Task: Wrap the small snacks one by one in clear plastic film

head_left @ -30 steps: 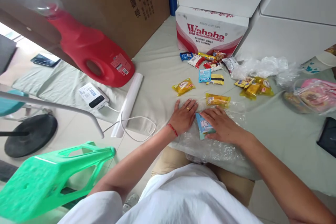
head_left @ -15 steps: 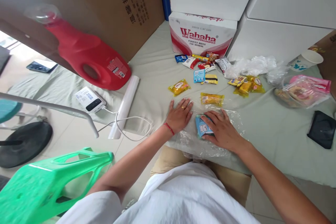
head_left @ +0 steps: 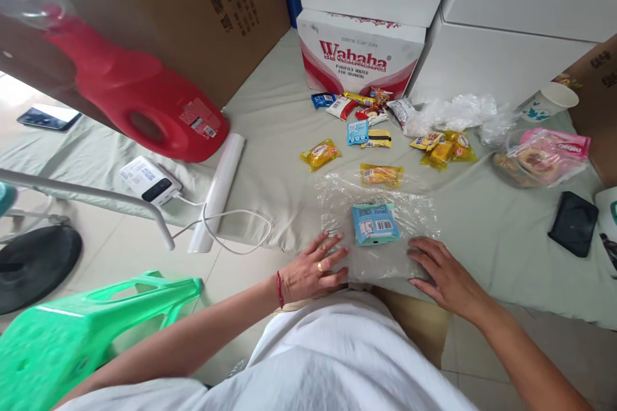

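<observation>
A light blue snack packet [head_left: 376,225] lies flat on a clear plastic sheet or bag [head_left: 380,268], near the table's front edge. My left hand [head_left: 315,268] rests at the sheet's near left corner, fingers apart. At the right edge of the plastic, my right hand [head_left: 443,273] is open, its thumb and fingers separated and touching the sheet. Neither hand touches the blue packet. Just beyond the packet lies a yellow-wrapped snack [head_left: 382,174], and another yellow snack [head_left: 321,154] sits farther left.
Small mixed snacks [head_left: 370,114] lie before a Wahaha box [head_left: 359,58]. To the right are more yellow snacks [head_left: 443,149], crumpled plastic [head_left: 463,115], a paper cup [head_left: 549,103] and a black phone [head_left: 573,225]. A red jug [head_left: 159,106] and white roll [head_left: 216,196] stand left.
My right hand has let go of the blue packet and moved right and nearer. My left hand has slid toward me to the sheet's near corner. The view has shifted slightly.
</observation>
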A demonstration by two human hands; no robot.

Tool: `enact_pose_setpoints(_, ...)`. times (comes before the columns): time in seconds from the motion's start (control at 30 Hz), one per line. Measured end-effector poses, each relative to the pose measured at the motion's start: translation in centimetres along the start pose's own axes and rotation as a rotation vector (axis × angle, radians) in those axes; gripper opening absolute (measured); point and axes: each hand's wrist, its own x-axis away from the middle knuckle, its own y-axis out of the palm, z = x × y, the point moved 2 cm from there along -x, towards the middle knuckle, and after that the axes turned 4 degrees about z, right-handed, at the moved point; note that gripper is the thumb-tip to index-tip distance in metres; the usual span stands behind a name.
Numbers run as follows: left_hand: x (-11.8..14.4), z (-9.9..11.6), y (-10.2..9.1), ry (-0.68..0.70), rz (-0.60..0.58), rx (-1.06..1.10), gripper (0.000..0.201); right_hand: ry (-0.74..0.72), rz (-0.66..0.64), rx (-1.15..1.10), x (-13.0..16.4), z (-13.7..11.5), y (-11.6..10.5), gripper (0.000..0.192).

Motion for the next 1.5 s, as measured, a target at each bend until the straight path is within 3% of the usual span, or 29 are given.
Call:
enact_pose_setpoints(0.13, 0.5, -0.6, 0.1, -0.132, 0.019, 0.052, 0.013, -0.021, 0.045, -0.099, 0.0, 0.7, 0.6, 0.014)
enact_pose_setpoints(0.43, -3.5, -4.3, -3.1, -0.838, -0.047, 0.452, 0.026, 0.135, -0.094, -0.197, -7.9, 2.2, -5.0, 0.029)
enact_pose_setpoints(0.53, -4.0, -5.4, -2.8, -1.056, -0.008, 0.595, 0.031, 0.217, -0.11, -0.186, -10.6, 3.6, -4.1, 0.032)
enact_pose_setpoints(0.63, -3.8, -5.9, -2.0, -1.235, 0.125, 0.742, 0.036, 0.266, -0.149, -0.173, -12.2, 4.7, -2.0, 0.03)
enact_pose_setpoints(0.7, -3.5, -5.8, -2.0, -1.355, 0.242, 0.692, 0.035, 0.298, -0.183, -0.147, -12.6, 5.0, -0.8, 0.028)
enact_pose_setpoints(0.73, -3.5, -5.5, -2.3, -1.388, 0.323, 0.565, 0.033, 0.322, -0.203, -0.13, -12.6, 5.0, -0.4, 0.027)
enact_pose_setpoints(0.8, -4.2, -4.4, -3.4, -1.3, 0.486, 0.193, 0.025, 0.367, -0.244, -0.085, -12.7, 4.7, 0.1, 0.027)
enact_pose_setpoints(0.87, -6.0, -2.7, -4.2, -1.001, 0.531, -0.084, 0.023, 0.39, -0.277, -0.035, -12.9, 4.2, 0.1, 0.026)
enact_pose_setpoints(0.93, -8.4, -1.3, -3.8, -0.669, 0.382, -0.15, 0.034, 0.39, -0.301, -0.001, -13.2, 3.8, 0.1, 0.026)
enact_pose_setpoints(1.0, -10.6, -1.1, -2.3, -0.506, 0.145, -0.133, 0.047, 0.385, -0.311, 0.012, -13.4, 3.6, 0.1, 0.026)
enact_pose_setpoints(1.1, -12.1, -3.0, 0.6, -0.613, -0.121, -0.045, 0.041, 0.389, -0.297, 0.012, -13.2, 3.9, -0.2, 0.027)
enact_pose_setpoints(1.2, -11.9, -5.0, 2.6, -0.717, -0.216, 0.059, 0.031, 0.426, -0.285, 0.033, -13.0, 4.4, -1.6, 0.037)
enact_pose_setpoints(1.3, -11.2, -5.4, 3.0, -0.686, -0.158, 0.073, 0.03, 0.426, -0.125, 0.153, -14.6, 4.7, -3.9, 0.047)
enact_pose_setpoints(1.4, -10.9, -5.1, 2.9, -0.665, -0.076, 0.054, 0.028, 0.229, 0.06, 0.269, -18.3, 4.7, -4.6, 0.042)
enact_pose_setpoints(1.5, -11.2, -4.7, 2.6, -0.679, -0.016, -0.014, 0.023, 0.086, -0.054, 0.274, -22.4, 5.5, -2.3, 0.043)
